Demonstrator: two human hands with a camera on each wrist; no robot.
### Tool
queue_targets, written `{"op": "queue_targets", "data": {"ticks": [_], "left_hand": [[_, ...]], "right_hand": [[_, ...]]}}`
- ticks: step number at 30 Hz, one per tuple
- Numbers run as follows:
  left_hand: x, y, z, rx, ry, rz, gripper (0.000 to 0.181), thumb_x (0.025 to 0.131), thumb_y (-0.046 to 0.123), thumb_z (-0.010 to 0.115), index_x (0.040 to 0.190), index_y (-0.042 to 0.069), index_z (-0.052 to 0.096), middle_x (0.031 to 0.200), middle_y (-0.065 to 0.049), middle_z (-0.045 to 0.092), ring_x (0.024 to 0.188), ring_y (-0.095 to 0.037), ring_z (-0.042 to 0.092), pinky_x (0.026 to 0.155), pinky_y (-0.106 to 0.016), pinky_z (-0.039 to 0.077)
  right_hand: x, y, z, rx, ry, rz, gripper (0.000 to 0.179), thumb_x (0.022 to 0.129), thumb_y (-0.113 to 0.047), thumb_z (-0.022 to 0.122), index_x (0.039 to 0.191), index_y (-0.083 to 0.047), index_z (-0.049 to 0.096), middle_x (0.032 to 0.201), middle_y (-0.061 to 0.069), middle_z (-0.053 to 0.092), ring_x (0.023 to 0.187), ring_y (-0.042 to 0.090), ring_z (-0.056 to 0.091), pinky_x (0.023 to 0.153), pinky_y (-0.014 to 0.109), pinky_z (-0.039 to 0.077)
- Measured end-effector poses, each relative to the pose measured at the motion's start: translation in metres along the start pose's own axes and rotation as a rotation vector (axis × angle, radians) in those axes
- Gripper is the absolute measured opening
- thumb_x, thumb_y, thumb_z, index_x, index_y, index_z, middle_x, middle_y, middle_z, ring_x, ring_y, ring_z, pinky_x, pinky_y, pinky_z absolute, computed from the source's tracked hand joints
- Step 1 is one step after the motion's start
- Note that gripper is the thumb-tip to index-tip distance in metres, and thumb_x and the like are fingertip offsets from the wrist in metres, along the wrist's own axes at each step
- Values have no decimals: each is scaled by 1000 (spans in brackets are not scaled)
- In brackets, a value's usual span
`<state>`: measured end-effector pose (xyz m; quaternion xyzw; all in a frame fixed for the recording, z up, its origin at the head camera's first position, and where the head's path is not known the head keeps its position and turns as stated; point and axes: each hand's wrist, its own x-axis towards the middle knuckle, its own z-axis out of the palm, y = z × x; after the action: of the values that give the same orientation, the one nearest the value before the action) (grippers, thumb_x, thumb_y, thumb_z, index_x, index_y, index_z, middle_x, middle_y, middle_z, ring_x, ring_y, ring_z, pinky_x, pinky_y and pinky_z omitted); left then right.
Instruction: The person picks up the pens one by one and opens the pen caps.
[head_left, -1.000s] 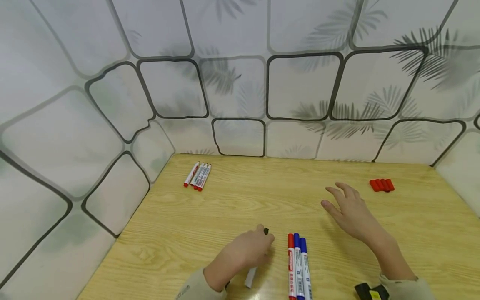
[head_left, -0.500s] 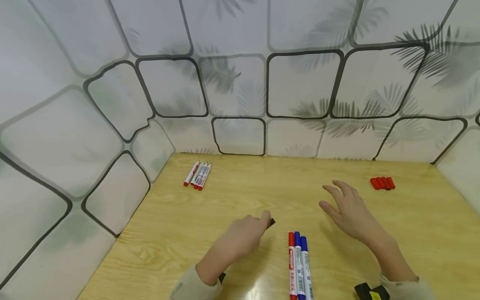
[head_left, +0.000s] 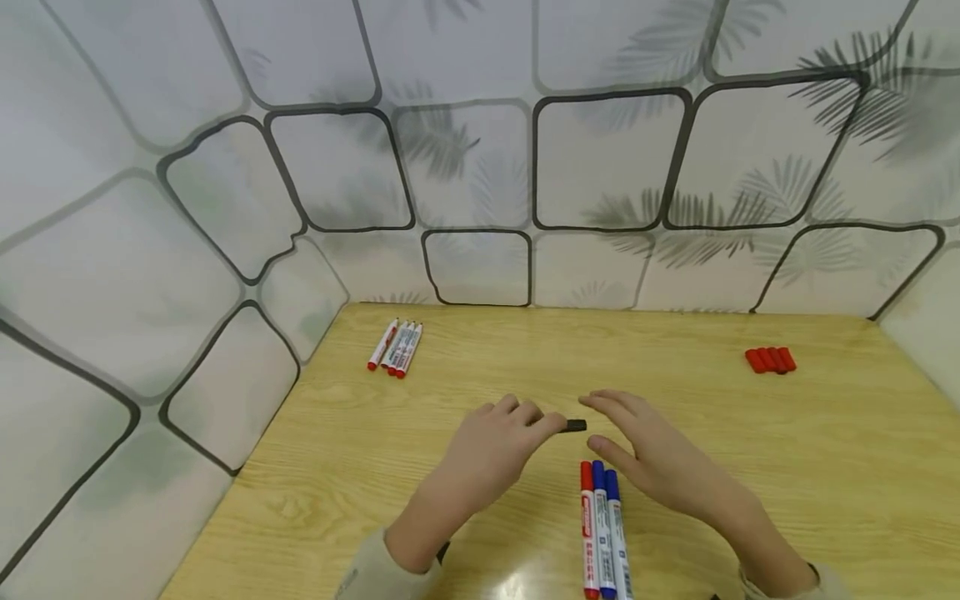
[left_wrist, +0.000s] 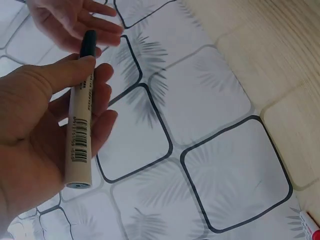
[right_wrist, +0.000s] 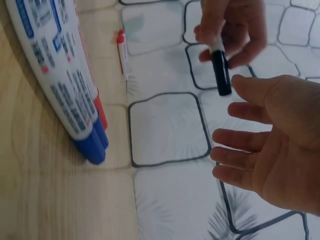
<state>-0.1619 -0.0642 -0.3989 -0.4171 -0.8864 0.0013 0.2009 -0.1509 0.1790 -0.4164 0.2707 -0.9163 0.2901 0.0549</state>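
In the head view my left hand (head_left: pixel 491 450) is raised over the table, gripping a black-capped marker (head_left: pixel 575 425) whose cap points right. The left wrist view shows the marker's white barrel (left_wrist: pixel 79 135) with a barcode, pinched between thumb and fingers. Facing that cap is my right hand (head_left: pixel 660 454), its fingers spread and holding nothing. From the right wrist view, the black cap (right_wrist: pixel 221 75) sits just off my right thumb, and I cannot tell whether they touch. Below the hands lie a red-capped marker (head_left: pixel 587 525) and two blue-capped markers (head_left: pixel 602 525), side by side.
Several uncapped white markers with red ends (head_left: pixel 397 348) lie at the back left of the wooden table (head_left: pixel 480 350). Several red caps (head_left: pixel 771 360) form a row at the back right. A patterned wall (head_left: pixel 472 183) rises behind the table and along the left.
My left hand has lifted the marker off the table and turned it so the cap points right. My right hand has moved left toward the cap.
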Motion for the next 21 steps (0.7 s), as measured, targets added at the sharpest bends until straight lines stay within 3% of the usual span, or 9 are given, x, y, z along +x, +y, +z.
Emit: {"op": "queue_targets", "data": {"ticks": [2, 4, 7, 11, 14, 19, 21], "left_hand": [[1, 4, -1, -3, 48, 50, 27, 96, 16, 66, 121, 24, 62, 104, 7, 70, 89, -13, 62, 68, -24, 53], [0, 7, 0, 7, 97, 60, 25, 94, 20, 69, 117, 23, 61, 101, 7, 70, 88, -13, 62, 69, -25, 52], [-3, 8, 2, 43, 173, 8, 23, 90, 30, 73, 109, 22, 62, 96, 7, 69, 86, -14, 61, 71, -28, 53], [-5, 6, 2, 104, 230, -24, 21, 87, 29, 76, 101, 22, 62, 94, 5, 67, 85, -15, 60, 72, -30, 54], [-5, 5, 1, 138, 233, 9, 17, 89, 20, 74, 101, 22, 62, 94, 4, 67, 84, -15, 59, 71, -29, 54], [-3, 8, 2, 144, 219, 58, 18, 90, 15, 73, 105, 22, 64, 94, 4, 66, 85, -14, 61, 75, -29, 55], [-2, 10, 3, 126, 215, 71, 19, 90, 15, 73, 105, 22, 64, 96, 4, 66, 87, -14, 62, 78, -30, 55]], "right_hand": [[-2, -8, 5, 28, -24, -15, 38, 105, -26, 52, 140, -10, 54, 137, 8, 56, 125, 29, 54, 98, 51, 48], [-3, -14, 9, 21, -53, -15, 30, 106, -23, 48, 132, -12, 59, 126, 2, 62, 112, 19, 60, 90, 42, 53], [-3, -18, 11, 10, -70, -15, 19, 106, -17, 46, 116, -14, 63, 103, -4, 64, 86, 7, 57, 72, 29, 51], [0, -18, 9, 6, -77, -12, 16, 106, -16, 46, 111, -13, 61, 89, -5, 60, 73, 3, 48, 62, 23, 41], [1, -19, 8, 15, -88, 8, 21, 107, -22, 45, 118, -14, 61, 96, -7, 62, 77, 3, 53, 66, 24, 46], [0, -22, 9, 4, -114, 59, 32, 107, -26, 46, 133, -13, 57, 120, -2, 65, 97, 9, 61, 83, 36, 54], [-1, -24, 9, -18, -123, 76, 30, 107, -23, 47, 133, -11, 57, 119, 0, 66, 95, 9, 61, 81, 37, 55]]}}
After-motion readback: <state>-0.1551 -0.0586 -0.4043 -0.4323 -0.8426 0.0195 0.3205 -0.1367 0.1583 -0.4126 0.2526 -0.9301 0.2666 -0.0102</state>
